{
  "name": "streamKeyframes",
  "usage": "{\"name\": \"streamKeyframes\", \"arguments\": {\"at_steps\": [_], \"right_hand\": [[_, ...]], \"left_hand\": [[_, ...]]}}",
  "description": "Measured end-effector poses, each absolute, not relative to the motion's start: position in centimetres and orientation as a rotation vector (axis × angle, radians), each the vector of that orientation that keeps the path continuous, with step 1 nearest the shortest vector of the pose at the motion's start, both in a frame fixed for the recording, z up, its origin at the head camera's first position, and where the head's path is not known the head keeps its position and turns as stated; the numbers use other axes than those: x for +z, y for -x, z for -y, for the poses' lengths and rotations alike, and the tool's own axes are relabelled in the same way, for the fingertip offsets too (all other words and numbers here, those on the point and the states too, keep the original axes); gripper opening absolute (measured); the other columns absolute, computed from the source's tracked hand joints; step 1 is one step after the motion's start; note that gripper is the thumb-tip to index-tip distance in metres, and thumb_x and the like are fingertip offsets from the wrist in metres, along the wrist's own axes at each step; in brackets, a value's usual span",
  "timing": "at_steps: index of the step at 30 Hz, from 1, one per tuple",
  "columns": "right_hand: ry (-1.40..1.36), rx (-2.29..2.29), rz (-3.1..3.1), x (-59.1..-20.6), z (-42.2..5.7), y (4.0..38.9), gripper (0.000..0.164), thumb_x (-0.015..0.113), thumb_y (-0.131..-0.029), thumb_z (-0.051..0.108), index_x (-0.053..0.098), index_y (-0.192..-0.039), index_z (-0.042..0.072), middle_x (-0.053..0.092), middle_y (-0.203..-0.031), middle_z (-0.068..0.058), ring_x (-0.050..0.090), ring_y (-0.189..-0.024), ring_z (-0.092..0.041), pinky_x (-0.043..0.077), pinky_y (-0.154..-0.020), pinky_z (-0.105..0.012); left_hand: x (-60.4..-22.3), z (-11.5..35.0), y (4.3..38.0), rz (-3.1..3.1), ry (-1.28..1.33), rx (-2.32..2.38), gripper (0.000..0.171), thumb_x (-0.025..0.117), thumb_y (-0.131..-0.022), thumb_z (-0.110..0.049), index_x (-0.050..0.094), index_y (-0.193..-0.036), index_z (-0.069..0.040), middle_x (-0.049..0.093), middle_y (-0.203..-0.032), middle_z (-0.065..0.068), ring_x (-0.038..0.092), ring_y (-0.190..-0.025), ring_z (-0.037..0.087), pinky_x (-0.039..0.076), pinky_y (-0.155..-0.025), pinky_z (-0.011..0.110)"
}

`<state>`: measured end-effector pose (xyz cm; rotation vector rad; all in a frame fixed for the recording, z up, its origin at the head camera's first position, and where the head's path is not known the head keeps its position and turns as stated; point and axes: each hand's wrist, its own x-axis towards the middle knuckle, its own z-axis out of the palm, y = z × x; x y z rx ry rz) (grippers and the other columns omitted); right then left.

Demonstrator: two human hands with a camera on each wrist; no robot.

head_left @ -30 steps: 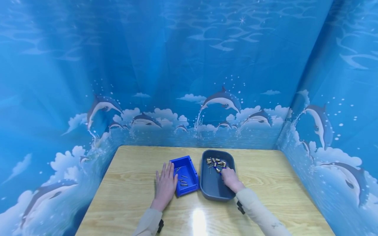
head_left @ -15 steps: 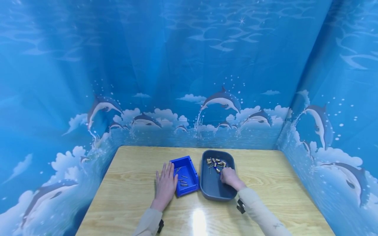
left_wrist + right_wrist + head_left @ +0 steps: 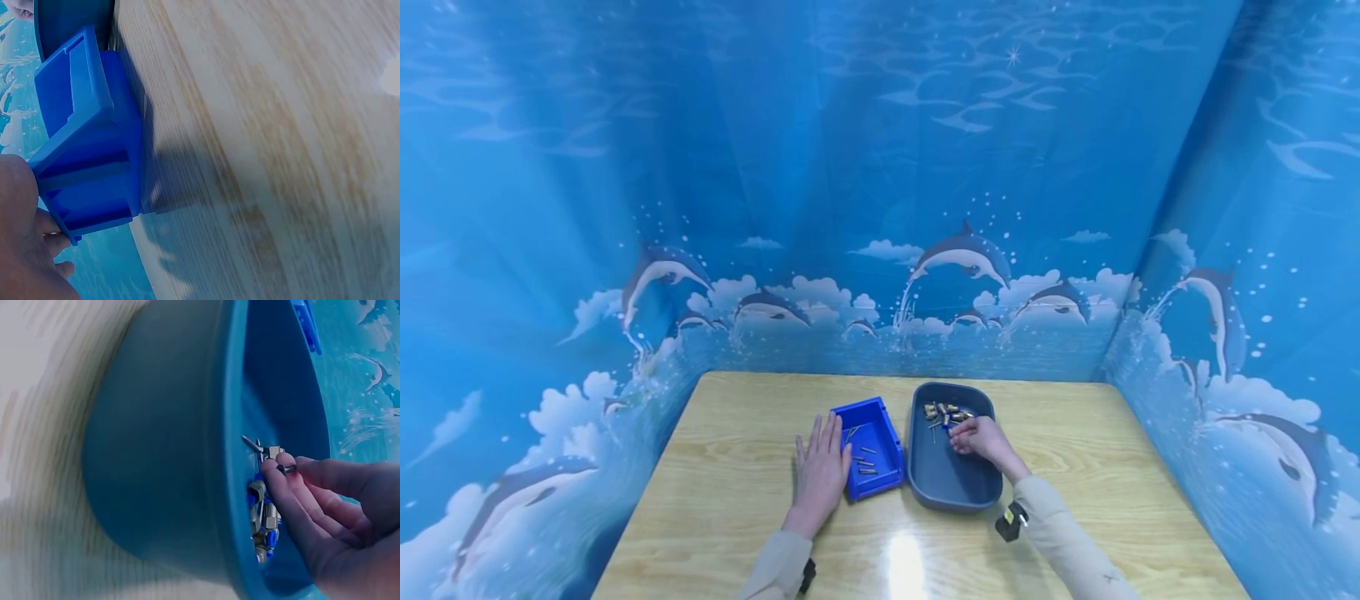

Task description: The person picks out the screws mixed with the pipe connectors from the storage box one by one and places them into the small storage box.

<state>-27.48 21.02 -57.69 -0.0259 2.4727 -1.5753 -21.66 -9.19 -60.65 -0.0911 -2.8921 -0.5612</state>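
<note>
My left hand point(image 3: 820, 479) lies with straight fingers along the left wall of a blue plastic bin point(image 3: 898, 467), thumb at its rim. Several screws point(image 3: 867, 462) lie inside that bin. Over the dark oval basin point(image 3: 951, 492), my right hand point(image 3: 985, 442) pinches a small metal screw point(image 3: 287, 469) between thumb and forefinger. Most of the screw is hidden by the fingertips. Just beyond these fingers, brass-coloured fittings point(image 3: 271, 515) with blue ends lie in a heap, mixed with loose screws point(image 3: 251, 444).
Both containers stand side by side on a wood-grain table point(image 3: 737, 467), almost touching. Behind and at both sides hangs a blue curtain point(image 3: 850, 167) printed with dolphins. A black wrist device point(image 3: 1012, 521) sits under the right sleeve.
My right hand has drawn back from the heap and turned, so its pinching fingertips now show, pointing left. The left hand and both containers stay in place.
</note>
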Motion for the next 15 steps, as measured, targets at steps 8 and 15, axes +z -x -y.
{"name": "streamKeyframes", "arguments": {"at_steps": [8, 15], "right_hand": [[-0.077, -1.778, -2.283, -57.81, -20.73, 27.53, 0.022, 0.061, -0.092, -0.013, 0.062, -0.112, -0.023, 0.070, -0.099, -0.034, 0.075, -0.088, -0.034, 0.061, -0.086, -0.044], [-0.069, -1.859, -2.210, -57.65, -20.38, 27.94, 0.027, 0.060, -0.094, -0.010, 0.058, -0.117, -0.025, 0.071, -0.102, -0.033, 0.075, -0.090, -0.030, 0.060, -0.089, -0.045]], "left_hand": [[-60.57, 9.30, 21.64, 2.898, 0.099, -0.544, 0.061, 0.046, -0.108, -0.036, 0.031, -0.159, -0.007, 0.026, -0.166, 0.010, 0.017, -0.155, 0.035, 0.015, -0.121, 0.066], [-60.64, 9.34, 21.64, 2.884, 0.105, -0.551, 0.061, 0.047, -0.107, -0.035, 0.031, -0.159, -0.006, 0.027, -0.166, 0.011, 0.016, -0.155, 0.035, 0.015, -0.121, 0.067]]}}
